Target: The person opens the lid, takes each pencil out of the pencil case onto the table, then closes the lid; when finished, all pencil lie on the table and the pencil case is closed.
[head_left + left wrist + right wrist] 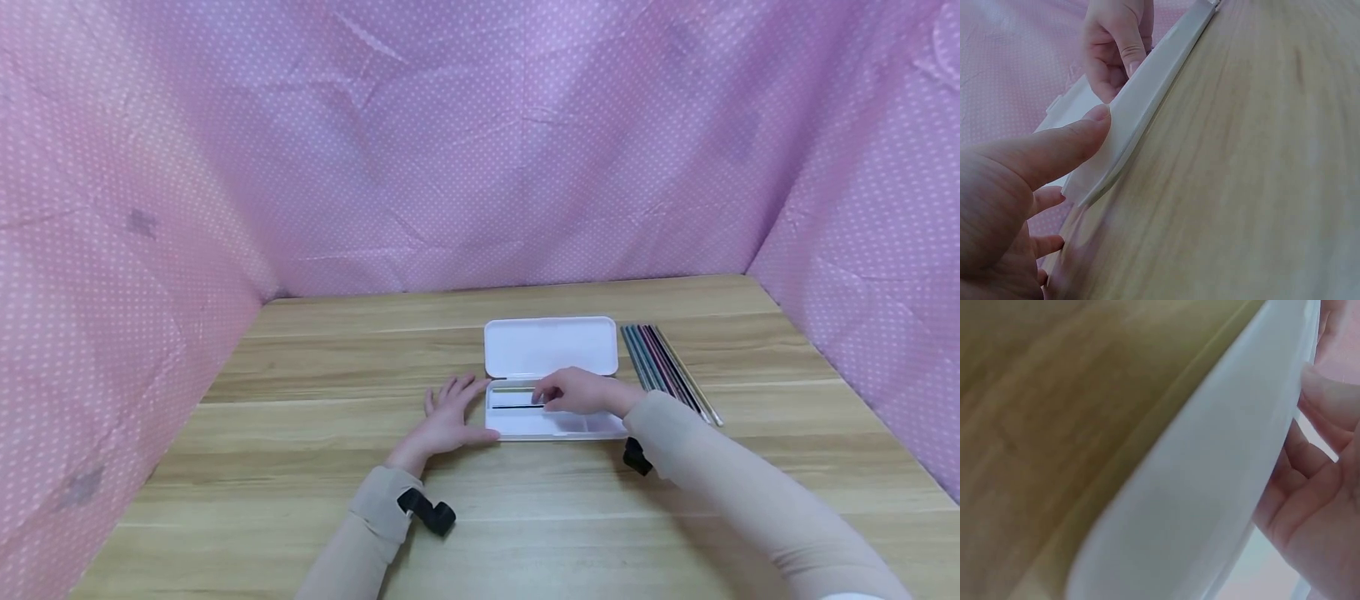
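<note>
Showing nearest, on the near side of a white case (525, 425), are two beige sleeves (341, 554), with a small black device (431, 512) at each wrist. The case lies open on a wood-grain table (300, 400), long and low, plain-walled, with rounded corners and a base divided into shallow compartments. At the left end of the case, the left hand (446, 423) is spread wide, its thumb touching the near corner and its forefinger reaching the far one. Over the base of the case, the right hand (581, 392) points its fingers down into the inside, thumb and fingers bent in a narrow shape; I cannot tell whether they pinch anything. Just at those fingertips, lengthwise in the middle of the case, runs a thin dark stick (513, 407), and beyond it, along the back of the base, a yellowish stick (513, 390). The lid (551, 346) is swung back behind the base of the case, smooth and white inside. Beside the case's right end, slim pencils (663, 371) lie slanted in a close row, bluish green, purple, black and gold, partly covered by the right sleeve; any lettering on them is too small to tell. Behind the case hangs pink cloth (480, 167) with white dots.
</note>
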`<state>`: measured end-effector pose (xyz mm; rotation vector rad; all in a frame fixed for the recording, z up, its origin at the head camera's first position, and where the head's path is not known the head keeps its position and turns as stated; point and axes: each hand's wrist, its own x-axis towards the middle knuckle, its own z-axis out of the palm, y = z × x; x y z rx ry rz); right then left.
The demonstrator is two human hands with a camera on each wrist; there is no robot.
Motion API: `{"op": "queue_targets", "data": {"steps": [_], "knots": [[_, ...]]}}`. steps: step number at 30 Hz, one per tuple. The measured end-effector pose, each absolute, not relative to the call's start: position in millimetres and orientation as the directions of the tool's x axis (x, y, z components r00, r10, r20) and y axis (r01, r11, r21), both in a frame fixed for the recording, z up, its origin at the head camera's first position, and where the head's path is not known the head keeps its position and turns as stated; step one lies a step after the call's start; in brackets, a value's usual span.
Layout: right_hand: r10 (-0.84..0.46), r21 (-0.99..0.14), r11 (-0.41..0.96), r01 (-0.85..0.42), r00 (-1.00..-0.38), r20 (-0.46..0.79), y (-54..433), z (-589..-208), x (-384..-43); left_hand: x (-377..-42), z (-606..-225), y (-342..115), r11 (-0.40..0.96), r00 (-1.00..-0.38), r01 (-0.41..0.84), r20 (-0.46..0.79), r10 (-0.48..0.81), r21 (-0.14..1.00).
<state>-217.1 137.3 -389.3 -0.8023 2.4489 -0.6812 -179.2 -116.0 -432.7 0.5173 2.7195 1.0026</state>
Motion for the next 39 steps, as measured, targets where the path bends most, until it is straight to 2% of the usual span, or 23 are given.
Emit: {"op": "queue_targets", "data": {"steps": [7, 15, 28, 35, 39], "knots": [[-0.645, -0.581, 0.704, -0.408, -0.710, -0.283, 136.7, -388.2, -217.5, -179.0, -432.0, -116.0, 0.714, -0.918, 0.252, -0.073, 0.391, 0.653], [-0.634, -0.608, 0.691, -0.390, -0.732, -0.251, 137.4, -388.4, -218.4, -178.1, -431.1, -115.9, 0.715, -0.918, 0.252, -0.074, 0.391, 0.652], [-0.654, -0.590, 0.685, -0.427, -0.717, -0.240, 136.7, -387.3, -218.7, -178.4, -430.6, -115.3, 0.713, -0.919, 0.250, -0.073, 0.388, 0.655], [-0.683, -0.618, 0.634, -0.465, -0.711, -0.166, 139.7, -381.5, -218.2, -177.4, -429.5, -114.7, 0.717, -0.919, 0.250, -0.073, 0.387, 0.651], [-0.662, -0.665, 0.611, -0.429, -0.737, -0.134, 143.4, -380.0, -219.1, -178.0, -429.9, -114.9, 0.718, -0.919, 0.253, -0.072, 0.389, 0.649]]}}
